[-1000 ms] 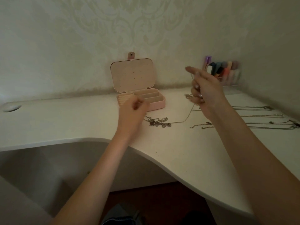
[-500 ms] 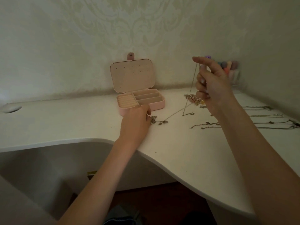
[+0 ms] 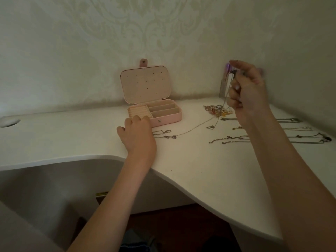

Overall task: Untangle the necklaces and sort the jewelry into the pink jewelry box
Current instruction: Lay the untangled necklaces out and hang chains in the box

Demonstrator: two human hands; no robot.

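The pink jewelry box (image 3: 167,119) stands open at the back of the white desk, its lid (image 3: 145,84) upright and its compartments showing nothing inside. My right hand (image 3: 249,93) is raised to the right of it and pinches a thin necklace chain (image 3: 192,129). That chain hangs down to the desk and runs left to a small tangle (image 3: 163,133). My left hand (image 3: 137,132) lies on the desk just in front of the box, with fingers curled down over the tangle's left end.
A heap of colourful jewelry (image 3: 216,109) lies below my right hand. Several straightened necklaces (image 3: 298,137) are laid out along the desk's right side. A holder with pens (image 3: 225,84) stands in the corner, partly hidden. The desk's front edge (image 3: 181,180) curves inward.
My left hand came down from the air onto the tangle by the box. My right hand rose and drew the chain out to the right, stretching it longer.
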